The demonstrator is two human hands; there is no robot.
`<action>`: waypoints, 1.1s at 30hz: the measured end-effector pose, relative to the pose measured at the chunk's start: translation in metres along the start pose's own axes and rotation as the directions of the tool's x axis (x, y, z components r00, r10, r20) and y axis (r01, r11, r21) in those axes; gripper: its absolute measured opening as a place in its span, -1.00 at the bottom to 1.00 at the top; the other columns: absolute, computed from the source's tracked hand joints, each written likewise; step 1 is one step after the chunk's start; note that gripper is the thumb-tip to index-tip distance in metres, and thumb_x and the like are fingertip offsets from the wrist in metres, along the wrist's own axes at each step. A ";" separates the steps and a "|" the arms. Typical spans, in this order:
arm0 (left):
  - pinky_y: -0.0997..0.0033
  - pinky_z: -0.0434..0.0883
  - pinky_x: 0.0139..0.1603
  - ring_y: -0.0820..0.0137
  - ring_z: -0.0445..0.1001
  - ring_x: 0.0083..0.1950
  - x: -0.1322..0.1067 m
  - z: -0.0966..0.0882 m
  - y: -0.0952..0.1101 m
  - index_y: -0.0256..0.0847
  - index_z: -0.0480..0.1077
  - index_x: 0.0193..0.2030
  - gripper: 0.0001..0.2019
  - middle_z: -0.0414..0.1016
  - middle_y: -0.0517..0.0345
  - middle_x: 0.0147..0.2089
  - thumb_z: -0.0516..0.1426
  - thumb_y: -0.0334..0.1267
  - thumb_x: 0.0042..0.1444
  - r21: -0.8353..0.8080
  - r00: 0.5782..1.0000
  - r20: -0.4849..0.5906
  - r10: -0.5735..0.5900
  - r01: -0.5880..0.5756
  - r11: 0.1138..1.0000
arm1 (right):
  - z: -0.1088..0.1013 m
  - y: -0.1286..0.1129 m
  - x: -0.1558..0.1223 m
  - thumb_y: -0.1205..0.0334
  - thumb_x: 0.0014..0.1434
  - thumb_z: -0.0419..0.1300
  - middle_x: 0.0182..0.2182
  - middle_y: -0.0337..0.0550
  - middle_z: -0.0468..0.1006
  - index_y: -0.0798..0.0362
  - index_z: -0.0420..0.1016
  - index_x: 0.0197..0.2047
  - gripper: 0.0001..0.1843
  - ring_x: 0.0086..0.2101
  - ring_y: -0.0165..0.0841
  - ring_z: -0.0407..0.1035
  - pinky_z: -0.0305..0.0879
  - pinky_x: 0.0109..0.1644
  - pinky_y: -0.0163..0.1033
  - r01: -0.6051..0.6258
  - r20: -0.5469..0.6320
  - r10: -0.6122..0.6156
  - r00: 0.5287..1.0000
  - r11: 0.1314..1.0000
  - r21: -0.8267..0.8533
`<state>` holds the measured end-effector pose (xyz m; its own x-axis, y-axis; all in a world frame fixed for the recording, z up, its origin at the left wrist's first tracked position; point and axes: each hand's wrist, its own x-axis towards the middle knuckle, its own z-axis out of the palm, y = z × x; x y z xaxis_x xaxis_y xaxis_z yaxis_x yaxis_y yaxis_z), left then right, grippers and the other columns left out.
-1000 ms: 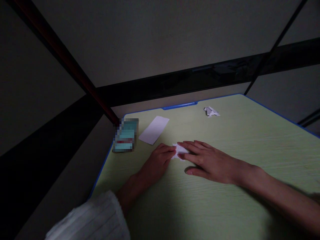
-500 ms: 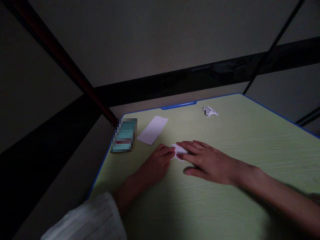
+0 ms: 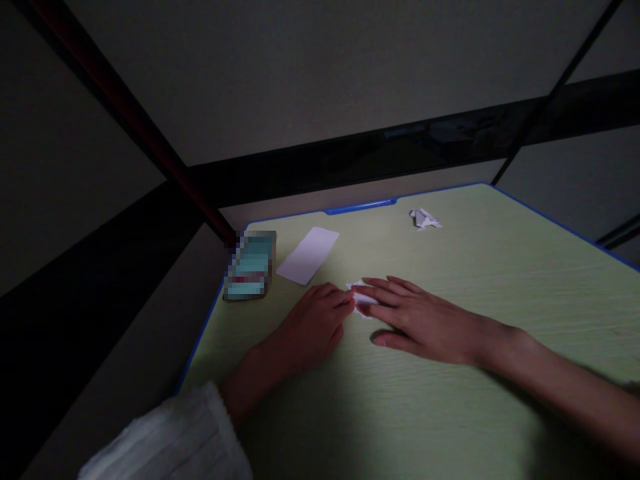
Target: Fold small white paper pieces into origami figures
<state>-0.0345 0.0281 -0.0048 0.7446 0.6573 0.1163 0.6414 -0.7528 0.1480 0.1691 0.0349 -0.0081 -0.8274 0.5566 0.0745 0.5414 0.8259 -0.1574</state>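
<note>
A small piece of folded white paper (image 3: pixel 363 304) lies on the table, partly covered by my fingers. My left hand (image 3: pixel 315 319) is closed, its fingers bent together at the paper's left edge; the exact grip is hard to see. From the other side my right hand (image 3: pixel 415 317) rests on the same paper, open, with fingers spread and fingertips pressing it down. Its thumb lies apart on the tabletop. Beyond my left hand is a flat white paper rectangle (image 3: pixel 309 255). A folded white paper figure (image 3: pixel 425 219) with pointed limbs stands near the far edge.
The light wood-grain table (image 3: pixel 500 267) has a blue rim and a blue strip (image 3: pixel 361 207) along its far edge. A blurred greenish rectangular object (image 3: pixel 251 267) sits at the left edge. A pale panel (image 3: pixel 320 87) with a dark band rises behind the table.
The view has shifted slightly. My left fingertips have slid a little to the right along the folded paper's edge. My right hand stays flat on the paper.
</note>
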 end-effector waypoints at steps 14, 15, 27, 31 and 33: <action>0.31 0.16 0.02 0.36 0.24 -0.12 -0.006 -0.017 0.008 -0.31 0.31 -0.18 -0.77 0.40 0.08 -0.15 -0.05 -0.47 0.02 0.124 0.992 0.128 0.004 -0.020 0.992 | -0.003 -0.002 0.000 -0.02 0.11 -0.03 0.16 -0.05 0.07 -0.04 0.24 0.03 -0.55 0.15 -0.09 -0.14 -0.06 0.12 0.06 -0.058 -0.002 0.058 0.998 0.998 0.002; 0.31 0.16 0.03 0.36 0.24 -0.12 -0.005 -0.017 0.009 -0.30 0.31 -0.19 -0.77 0.40 0.08 -0.16 -0.05 -0.48 0.02 0.128 0.991 0.132 0.003 -0.020 0.992 | -0.003 -0.002 0.001 -0.02 0.11 -0.03 0.17 -0.03 0.06 -0.04 0.24 0.03 -0.55 0.15 -0.09 -0.14 -0.06 0.12 0.07 -0.062 0.007 0.062 0.998 0.998 -0.001; 0.32 0.23 -0.08 0.34 0.27 -0.19 -0.009 -0.019 0.014 -0.40 0.22 -0.06 -0.69 0.39 -0.02 -0.27 -0.08 -0.50 0.02 0.132 0.994 0.111 -0.016 0.001 0.991 | -0.005 0.001 0.003 -0.06 0.11 -0.06 0.16 0.02 0.08 0.03 0.26 0.03 -0.50 0.14 -0.11 -0.09 -0.09 0.12 0.08 -0.034 -0.003 0.034 0.999 0.998 0.059; 0.34 0.25 -0.08 0.36 0.28 -0.17 -0.009 -0.010 0.009 -0.33 0.25 -0.07 -0.70 0.38 0.00 -0.23 -0.09 -0.47 0.05 0.005 0.998 0.022 0.050 -0.050 0.999 | -0.007 0.007 0.005 0.02 0.13 -0.05 0.08 -0.05 0.25 0.06 0.37 -0.07 -0.59 0.13 -0.18 -0.04 -0.06 0.13 0.03 0.012 -0.064 -0.006 0.998 0.996 0.092; 0.39 0.25 -0.07 0.40 0.27 -0.13 -0.009 -0.006 0.005 -0.29 0.24 -0.03 -0.67 0.37 0.02 -0.17 -0.11 -0.48 0.06 -0.087 0.996 -0.028 0.083 -0.085 0.993 | -0.009 0.010 0.005 0.09 0.15 -0.04 0.03 -0.09 0.31 0.06 0.41 -0.11 -0.65 0.11 -0.24 0.01 -0.02 0.14 -0.03 0.050 -0.082 -0.038 0.996 0.989 0.140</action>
<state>-0.0389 0.0191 0.0009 0.7897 0.5933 0.1561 0.5571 -0.8000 0.2227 0.1716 0.0468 -0.0009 -0.8324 0.5302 0.1612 0.4735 0.8316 -0.2901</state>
